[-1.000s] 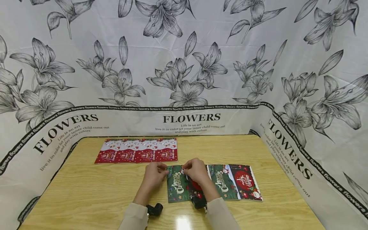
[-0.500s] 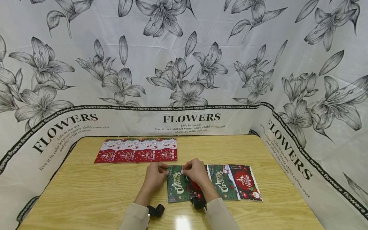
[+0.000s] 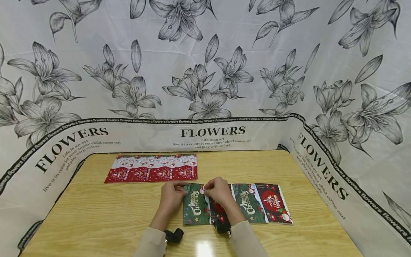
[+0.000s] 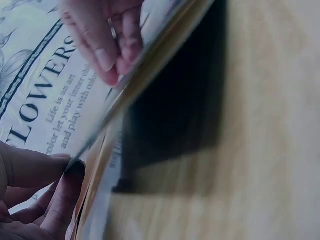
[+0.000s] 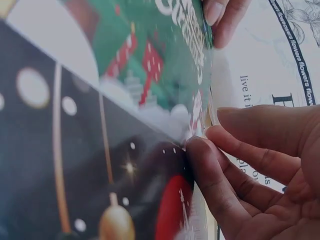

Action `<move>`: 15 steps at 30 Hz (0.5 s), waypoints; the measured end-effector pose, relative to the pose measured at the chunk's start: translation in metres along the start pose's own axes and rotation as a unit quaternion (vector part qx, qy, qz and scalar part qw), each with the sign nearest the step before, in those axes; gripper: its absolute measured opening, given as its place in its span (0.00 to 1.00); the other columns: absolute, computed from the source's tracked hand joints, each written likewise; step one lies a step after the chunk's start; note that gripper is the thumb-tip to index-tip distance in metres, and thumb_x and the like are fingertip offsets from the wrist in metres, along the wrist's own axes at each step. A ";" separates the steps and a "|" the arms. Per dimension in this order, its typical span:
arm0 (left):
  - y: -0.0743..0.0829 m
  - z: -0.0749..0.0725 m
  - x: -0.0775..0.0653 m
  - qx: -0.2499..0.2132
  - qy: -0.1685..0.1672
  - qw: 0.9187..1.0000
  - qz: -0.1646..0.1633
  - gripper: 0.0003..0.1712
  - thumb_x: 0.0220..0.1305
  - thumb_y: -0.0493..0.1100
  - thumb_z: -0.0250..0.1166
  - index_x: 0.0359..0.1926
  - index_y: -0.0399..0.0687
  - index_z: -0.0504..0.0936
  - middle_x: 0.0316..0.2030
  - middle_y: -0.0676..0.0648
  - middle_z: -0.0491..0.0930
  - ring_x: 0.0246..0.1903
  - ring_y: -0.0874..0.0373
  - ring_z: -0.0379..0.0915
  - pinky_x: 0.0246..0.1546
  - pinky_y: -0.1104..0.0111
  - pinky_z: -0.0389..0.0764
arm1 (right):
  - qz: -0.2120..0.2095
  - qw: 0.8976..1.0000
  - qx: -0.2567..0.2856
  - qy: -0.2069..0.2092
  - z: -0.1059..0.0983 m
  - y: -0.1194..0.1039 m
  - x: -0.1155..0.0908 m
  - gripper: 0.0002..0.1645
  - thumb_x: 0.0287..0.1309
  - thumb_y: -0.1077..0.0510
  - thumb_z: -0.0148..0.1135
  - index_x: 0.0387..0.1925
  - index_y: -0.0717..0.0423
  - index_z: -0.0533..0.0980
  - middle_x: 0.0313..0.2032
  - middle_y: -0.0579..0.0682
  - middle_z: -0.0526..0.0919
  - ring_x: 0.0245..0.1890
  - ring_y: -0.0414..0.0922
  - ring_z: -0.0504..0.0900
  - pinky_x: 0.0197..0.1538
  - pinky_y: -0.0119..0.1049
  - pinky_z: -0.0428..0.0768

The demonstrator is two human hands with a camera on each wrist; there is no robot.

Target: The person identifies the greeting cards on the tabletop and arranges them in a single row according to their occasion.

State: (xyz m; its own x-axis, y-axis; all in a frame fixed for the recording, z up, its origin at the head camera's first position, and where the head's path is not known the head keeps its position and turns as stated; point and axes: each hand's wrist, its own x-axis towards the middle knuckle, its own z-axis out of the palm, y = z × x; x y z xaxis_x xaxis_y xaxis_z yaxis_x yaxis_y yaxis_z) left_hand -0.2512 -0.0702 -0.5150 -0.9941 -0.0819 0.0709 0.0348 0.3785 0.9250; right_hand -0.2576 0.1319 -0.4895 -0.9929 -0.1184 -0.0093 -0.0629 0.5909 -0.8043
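A row of Christmas cards lies at the front of the table, alternating green and dark panels. My left hand (image 3: 171, 197) pinches the far left corner of the green "Merry Christmas" card (image 3: 196, 210) at the row's left end. In the left wrist view its thumb and finger (image 4: 70, 192) grip the thin card edge (image 4: 107, 117), which stands tilted up above the table with a dark shadow beneath. My right hand (image 3: 219, 192) pinches the top edge where the green card meets a dark card (image 5: 135, 165), partly hiding that dark card. Another green card (image 3: 247, 205) and a dark card (image 3: 273, 203) lie to the right.
Several red and white Christmas cards (image 3: 154, 168) lie in a row at the back left of the wooden table (image 3: 106, 214). White flower-printed cloth (image 3: 212, 139) closes off the back and sides. Black wrist cameras (image 3: 174, 235) hang under both wrists.
The green card's left edge has shifted slightly left along with my left hand, and more of its right border shows. My right hand stays in place.
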 end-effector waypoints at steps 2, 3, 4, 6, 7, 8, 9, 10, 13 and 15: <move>-0.002 -0.004 0.001 -0.005 0.001 1.000 -0.007 0.14 0.59 0.23 0.71 0.46 0.34 0.90 0.39 0.43 0.87 0.37 0.53 0.82 0.37 0.62 0.86 | -0.004 1.000 0.009 -0.007 -0.001 0.000 -0.001 0.05 0.61 0.69 0.70 0.39 0.63 0.88 0.31 0.51 0.87 0.28 0.44 0.82 0.30 0.39 0.82; -0.003 -0.006 0.002 -0.009 0.001 1.000 -0.011 0.14 0.59 0.23 0.71 0.46 0.35 0.90 0.39 0.43 0.87 0.36 0.54 0.82 0.36 0.63 0.86 | -0.002 1.000 0.015 -0.011 -0.001 -0.001 -0.001 0.05 0.62 0.69 0.70 0.39 0.63 0.88 0.31 0.51 0.86 0.28 0.45 0.82 0.30 0.39 0.81; -0.003 -0.008 0.003 -0.014 0.001 1.000 -0.017 0.14 0.59 0.23 0.71 0.46 0.35 0.90 0.39 0.43 0.87 0.36 0.54 0.82 0.36 0.63 0.86 | -0.004 1.000 0.020 -0.014 -0.002 -0.001 -0.001 0.06 0.62 0.69 0.70 0.40 0.63 0.88 0.31 0.51 0.86 0.28 0.45 0.82 0.30 0.39 0.81; -0.003 -0.013 0.004 -0.029 -0.001 0.999 -0.028 0.15 0.59 0.22 0.71 0.46 0.35 0.90 0.38 0.43 0.86 0.34 0.55 0.82 0.35 0.64 0.85 | -0.008 0.999 0.031 -0.019 -0.003 -0.002 -0.002 0.07 0.62 0.69 0.70 0.41 0.63 0.88 0.32 0.51 0.86 0.29 0.46 0.82 0.29 0.39 0.80; -0.003 -0.016 0.004 -0.037 -0.002 0.999 -0.034 0.15 0.59 0.22 0.71 0.47 0.35 0.90 0.37 0.43 0.86 0.33 0.56 0.82 0.34 0.64 0.85 | -0.010 0.999 0.036 -0.022 -0.003 -0.002 -0.002 0.07 0.63 0.69 0.70 0.42 0.63 0.88 0.32 0.52 0.86 0.29 0.46 0.83 0.30 0.39 0.80; -0.003 -0.018 0.005 -0.045 -0.002 0.998 -0.040 0.16 0.59 0.22 0.71 0.47 0.35 0.90 0.37 0.43 0.86 0.33 0.56 0.82 0.34 0.65 0.84 | -0.010 0.999 0.041 -0.024 -0.004 -0.002 -0.002 0.07 0.63 0.69 0.70 0.42 0.63 0.88 0.33 0.52 0.87 0.30 0.46 0.83 0.30 0.39 0.80; -0.002 -0.020 0.005 -0.054 -0.004 0.998 -0.042 0.16 0.59 0.22 0.71 0.47 0.34 0.90 0.36 0.42 0.86 0.32 0.56 0.82 0.33 0.66 0.84 | -0.012 0.999 0.045 -0.025 -0.004 -0.002 -0.002 0.08 0.63 0.69 0.70 0.43 0.63 0.88 0.33 0.52 0.87 0.30 0.45 0.84 0.30 0.39 0.80; -0.001 -0.022 0.005 -0.064 -0.005 0.997 -0.045 0.16 0.59 0.21 0.70 0.47 0.34 0.89 0.36 0.41 0.86 0.32 0.56 0.82 0.33 0.67 0.84 | -0.014 0.998 0.048 -0.024 -0.004 -0.002 -0.002 0.08 0.63 0.69 0.70 0.43 0.63 0.88 0.34 0.52 0.87 0.30 0.45 0.84 0.31 0.39 0.81; 0.002 -0.026 0.006 -0.083 -0.005 0.996 -0.042 0.17 0.58 0.20 0.70 0.48 0.32 0.89 0.38 0.39 0.86 0.32 0.56 0.82 0.33 0.69 0.84 | -0.020 0.998 0.060 -0.020 -0.005 -0.001 -0.001 0.09 0.64 0.70 0.69 0.44 0.63 0.88 0.35 0.53 0.87 0.31 0.46 0.85 0.31 0.39 0.82; 0.003 -0.027 0.006 -0.091 -0.006 0.995 -0.035 0.17 0.58 0.19 0.70 0.48 0.31 0.88 0.41 0.38 0.87 0.33 0.56 0.83 0.33 0.70 0.84 | -0.029 0.997 0.064 -0.013 -0.006 -0.001 -0.001 0.09 0.64 0.70 0.69 0.44 0.62 0.88 0.35 0.53 0.88 0.30 0.47 0.86 0.31 0.40 0.82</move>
State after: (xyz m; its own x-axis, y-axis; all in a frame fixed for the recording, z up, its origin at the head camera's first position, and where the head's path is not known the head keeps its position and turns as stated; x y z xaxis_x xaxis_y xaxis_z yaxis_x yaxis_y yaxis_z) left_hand -0.2544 -0.0943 -0.5019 -0.9958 -0.0917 -0.0001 -0.0184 0.1979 0.9800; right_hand -0.2576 0.1361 -0.4857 -0.9849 -0.1711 0.0257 -0.1053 0.4753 -0.8735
